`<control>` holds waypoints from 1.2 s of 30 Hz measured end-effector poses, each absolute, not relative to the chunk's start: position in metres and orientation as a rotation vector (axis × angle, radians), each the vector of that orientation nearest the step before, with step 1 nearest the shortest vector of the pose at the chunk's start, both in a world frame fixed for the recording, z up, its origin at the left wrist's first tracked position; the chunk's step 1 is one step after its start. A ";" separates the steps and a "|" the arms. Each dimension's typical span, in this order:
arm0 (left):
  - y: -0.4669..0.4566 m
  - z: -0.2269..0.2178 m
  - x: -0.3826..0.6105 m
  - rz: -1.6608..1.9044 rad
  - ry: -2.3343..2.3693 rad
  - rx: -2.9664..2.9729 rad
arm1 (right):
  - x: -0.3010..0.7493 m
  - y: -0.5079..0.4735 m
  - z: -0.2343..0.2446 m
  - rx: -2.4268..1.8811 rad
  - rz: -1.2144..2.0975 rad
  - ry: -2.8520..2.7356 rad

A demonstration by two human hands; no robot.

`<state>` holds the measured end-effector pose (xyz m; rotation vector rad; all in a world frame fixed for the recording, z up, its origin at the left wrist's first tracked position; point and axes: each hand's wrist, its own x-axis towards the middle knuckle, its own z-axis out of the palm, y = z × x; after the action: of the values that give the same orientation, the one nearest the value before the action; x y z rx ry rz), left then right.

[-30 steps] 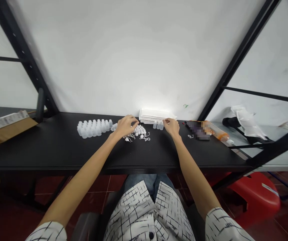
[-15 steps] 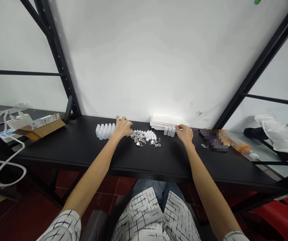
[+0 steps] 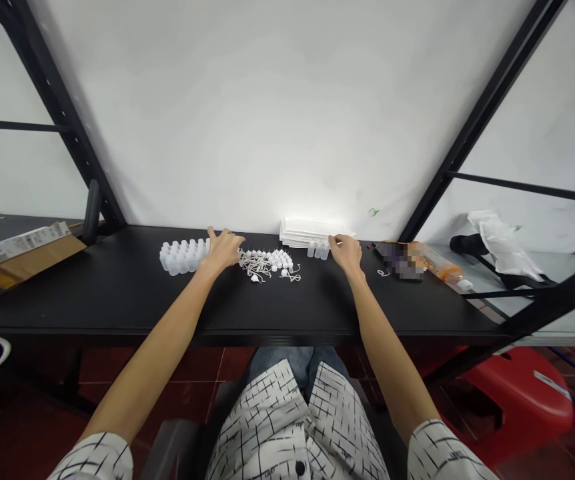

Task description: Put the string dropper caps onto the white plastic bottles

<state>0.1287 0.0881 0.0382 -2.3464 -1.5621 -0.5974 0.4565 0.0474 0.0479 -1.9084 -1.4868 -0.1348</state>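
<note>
My left hand (image 3: 223, 249) is over the desk between a block of small translucent plastic bottles (image 3: 182, 259) and a pile of white pointed caps (image 3: 280, 259) with cords. Its fingers are apart, one reaching towards the pile; I see nothing held in it. My right hand (image 3: 347, 253) is closed in a pinch at the right end of a short row of small clear bottles (image 3: 317, 251). The fingertips meet the top of the end bottle, partly covering it. Loose grey-white cords (image 3: 257, 263) lie tangled among the caps.
Behind the clear bottles, a stack of white flat pieces (image 3: 307, 231) leans near the wall. On the right are a blurred dark item (image 3: 400, 261) and a bottle with an orange part (image 3: 450, 273). An open cardboard box (image 3: 32, 257) stands at left; a red stool (image 3: 527, 400) is below right.
The whole view has shifted, so the desk and hands appear further left. Both hands keep nearly the same places beside the bottles and caps.
</note>
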 end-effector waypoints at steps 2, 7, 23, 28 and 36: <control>0.087 0.041 0.130 -0.663 -1.556 -2.339 | 0.456 0.046 0.049 -1.915 -0.150 -1.458; 0.080 0.053 0.137 -0.877 -1.507 -2.341 | 0.452 0.040 0.055 -1.864 -0.231 -1.355; 0.063 0.051 0.176 -1.798 -1.274 -2.658 | 0.419 0.029 0.050 -1.385 0.941 -2.252; 0.058 0.051 0.181 -1.804 -1.283 -2.709 | 0.418 0.030 0.048 -1.421 0.984 -2.150; 0.051 0.051 0.187 -1.680 -1.354 -2.926 | 0.419 0.028 0.052 -1.321 0.972 -1.958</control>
<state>0.1870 0.0506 0.0507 -2.9263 -1.3539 -1.6795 0.4186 0.0284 0.0518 -1.3206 -1.9577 0.9722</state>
